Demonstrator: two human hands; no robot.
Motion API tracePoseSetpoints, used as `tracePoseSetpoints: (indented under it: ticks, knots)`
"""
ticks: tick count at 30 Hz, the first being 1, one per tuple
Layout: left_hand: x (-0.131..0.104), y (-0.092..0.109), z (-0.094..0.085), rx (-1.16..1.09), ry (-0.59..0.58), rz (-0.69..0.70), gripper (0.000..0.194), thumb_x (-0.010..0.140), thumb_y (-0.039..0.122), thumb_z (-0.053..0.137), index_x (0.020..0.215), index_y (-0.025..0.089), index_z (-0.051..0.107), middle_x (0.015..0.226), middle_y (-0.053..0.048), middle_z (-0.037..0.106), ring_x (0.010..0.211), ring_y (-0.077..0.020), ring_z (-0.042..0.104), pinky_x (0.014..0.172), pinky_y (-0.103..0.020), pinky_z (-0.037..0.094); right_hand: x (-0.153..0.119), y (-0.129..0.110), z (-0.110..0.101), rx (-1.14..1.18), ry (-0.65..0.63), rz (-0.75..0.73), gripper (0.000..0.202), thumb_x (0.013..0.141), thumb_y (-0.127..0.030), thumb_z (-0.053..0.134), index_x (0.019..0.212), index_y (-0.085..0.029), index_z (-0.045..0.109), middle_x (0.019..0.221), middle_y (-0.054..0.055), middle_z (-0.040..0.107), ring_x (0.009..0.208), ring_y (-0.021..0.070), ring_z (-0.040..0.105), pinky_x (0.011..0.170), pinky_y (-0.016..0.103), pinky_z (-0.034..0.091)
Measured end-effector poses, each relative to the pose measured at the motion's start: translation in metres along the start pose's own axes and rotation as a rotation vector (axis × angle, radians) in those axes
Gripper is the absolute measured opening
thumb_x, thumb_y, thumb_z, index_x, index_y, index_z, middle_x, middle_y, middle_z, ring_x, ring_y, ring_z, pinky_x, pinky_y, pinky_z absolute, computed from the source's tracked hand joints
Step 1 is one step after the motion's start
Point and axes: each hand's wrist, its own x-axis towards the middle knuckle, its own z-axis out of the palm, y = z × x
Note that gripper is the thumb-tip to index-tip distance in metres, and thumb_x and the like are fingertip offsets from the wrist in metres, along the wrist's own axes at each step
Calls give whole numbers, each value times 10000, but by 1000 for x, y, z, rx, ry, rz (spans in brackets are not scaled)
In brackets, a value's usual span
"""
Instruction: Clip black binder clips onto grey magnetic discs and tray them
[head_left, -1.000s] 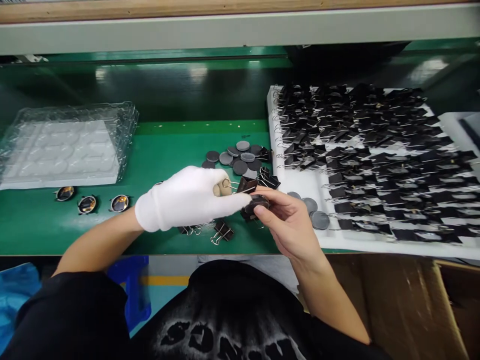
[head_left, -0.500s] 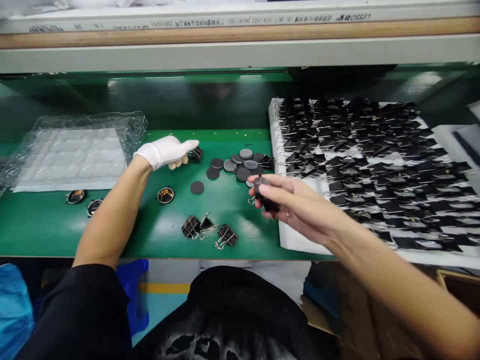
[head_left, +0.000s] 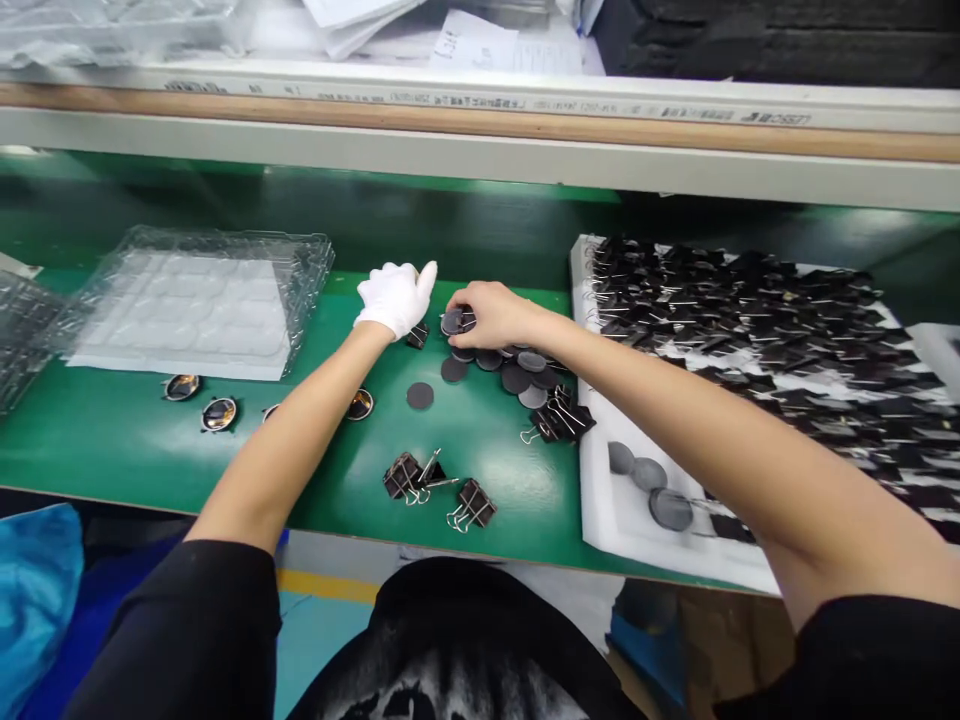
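My right hand [head_left: 491,315] is closed on a dark round disc [head_left: 451,322], and a binder clip's wire seems to show beside it. My left hand [head_left: 394,300], in a white glove, has its thumb stretched out; its other fingers are partly hidden. Just below the glove lies a black binder clip [head_left: 418,336]. Several grey discs [head_left: 516,378] form a loose pile under my right forearm, with one disc [head_left: 420,396] lying apart. More binder clips [head_left: 559,415] sit beside the pile. Nearer me are further clips [head_left: 405,476] and another clip [head_left: 472,504].
Clear plastic trays [head_left: 202,300] stand at the left. Several round watch-like cases [head_left: 219,413] lie before them, partly behind my left arm. At the right, a white foam board [head_left: 596,500] holds rows of black clips [head_left: 720,300] and several discs [head_left: 649,473]. A shelf edge [head_left: 480,150] crosses above.
My right hand has moved left and away from me, beyond the disc pile, close to my left hand. The left hand has turned, its thumb pointing more upward. The camera view has shifted.
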Motion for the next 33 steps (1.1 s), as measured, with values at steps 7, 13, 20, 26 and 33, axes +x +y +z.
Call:
tracePoseSetpoints:
  ticks: [7, 13, 20, 26, 33]
  knots:
    - [-4, -17, 18, -34, 47, -153, 656, 1039, 547, 193, 1238, 161, 684, 1321, -238, 615, 1229, -419, 537, 987, -576, 417, 7, -3, 23, -26, -22, 154, 446, 694, -228, 761, 1138, -192, 739, 1109, 99, 746, 1051, 309, 679, 878, 413, 531]
    - [-5, -20, 26, -56, 120, -174, 609, 1052, 498, 208, 1227, 170, 691, 1292, -216, 631, 1222, -403, 548, 1005, -582, 406, 7, -10, 39, 11, 37, 196, 415, 675, -253, 766, 1089, -238, 746, 1112, 82, 712, 1032, 313, 648, 879, 467, 508]
    - [-5, -19, 28, -78, 137, -172, 541, 1065, 465, 250, 1220, 173, 677, 1264, -175, 636, 1221, -364, 545, 1028, -543, 407, -4, -20, 62, -3, 167, 167, 377, 769, -360, 727, 1119, -221, 709, 1124, 127, 710, 1113, 396, 604, 920, 572, 456]
    - [-5, -19, 28, -137, 85, -174, 511, 1071, 460, 256, 1244, 183, 648, 1246, -165, 593, 1259, -368, 503, 1048, -545, 383, -10, -17, 74, 25, 247, 114, 353, 821, -342, 676, 1149, -215, 648, 1183, 159, 678, 1130, 395, 583, 939, 585, 446]
    - [-6, -18, 25, -167, 51, -172, 505, 1069, 452, 254, 1271, 188, 634, 1279, -164, 576, 1295, -369, 467, 1069, -570, 348, -17, -15, 77, 67, 311, 38, 343, 821, -324, 667, 1148, -243, 604, 1267, 152, 607, 1157, 360, 559, 923, 566, 464]
